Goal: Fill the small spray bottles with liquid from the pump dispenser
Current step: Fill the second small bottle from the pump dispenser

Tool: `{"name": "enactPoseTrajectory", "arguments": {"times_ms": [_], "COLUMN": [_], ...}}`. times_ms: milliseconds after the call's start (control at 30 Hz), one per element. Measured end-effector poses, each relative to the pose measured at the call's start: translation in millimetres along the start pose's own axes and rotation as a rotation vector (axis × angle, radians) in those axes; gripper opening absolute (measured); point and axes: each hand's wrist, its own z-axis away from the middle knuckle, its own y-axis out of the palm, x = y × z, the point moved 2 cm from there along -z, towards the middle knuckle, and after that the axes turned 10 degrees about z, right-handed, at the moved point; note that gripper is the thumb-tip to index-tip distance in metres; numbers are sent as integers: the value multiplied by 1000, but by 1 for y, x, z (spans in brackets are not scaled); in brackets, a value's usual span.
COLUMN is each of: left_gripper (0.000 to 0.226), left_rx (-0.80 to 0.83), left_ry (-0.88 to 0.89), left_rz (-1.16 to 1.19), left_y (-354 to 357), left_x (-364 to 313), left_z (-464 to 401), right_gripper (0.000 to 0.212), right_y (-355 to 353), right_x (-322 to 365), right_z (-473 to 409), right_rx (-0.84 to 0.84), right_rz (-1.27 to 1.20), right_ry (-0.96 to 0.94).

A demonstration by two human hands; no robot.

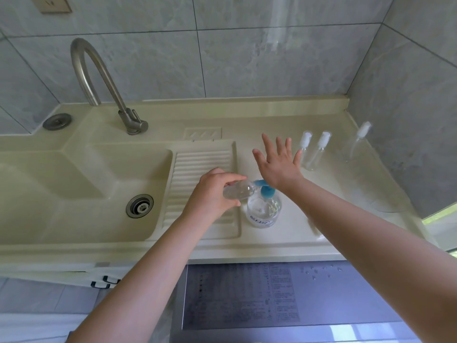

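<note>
— Why do we hold the small bottle (238, 191) tipped on its side?

— So its open mouth meets the blue nozzle of the pump dispenser (264, 209). Our left hand (212, 194) grips it, fingers curled round the body, just above the ribbed drainboard (202, 164).

— And our right hand (279, 164)?

— Fingers spread flat, holding nothing, heel of the palm on the pump head, probably to press it.

— The other bottles?

— Three capped spray bottles (315, 151) stand apart on the counter (284, 241), likely waiting out of the way.
</note>
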Motion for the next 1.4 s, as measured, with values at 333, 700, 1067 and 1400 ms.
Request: {"name": "enactPoseTrajectory", "arguments": {"times_ms": [333,700,1067,1400], "left_gripper": [67,66,66,67], "left_rx": [-1,18,19,6], "left_ry": [-3,3,19,17], "left_rz": [-12,-29,-22,-12], "left_y": [0,-1,-1,-2], "left_x": [2,0,0,3], "left_z": [-1,0,-4,-2], "right_gripper": [61,58,56,62], "right_y": [-1,1,1,-15], "right_x": [4,-7,-3,-1], "right_z": [3,12,14,15], "right_rx": [-134,-136,-272,-305], "right_rz": [128,274,340,419], "right_ry": [-82,-13,-57,-64]}}
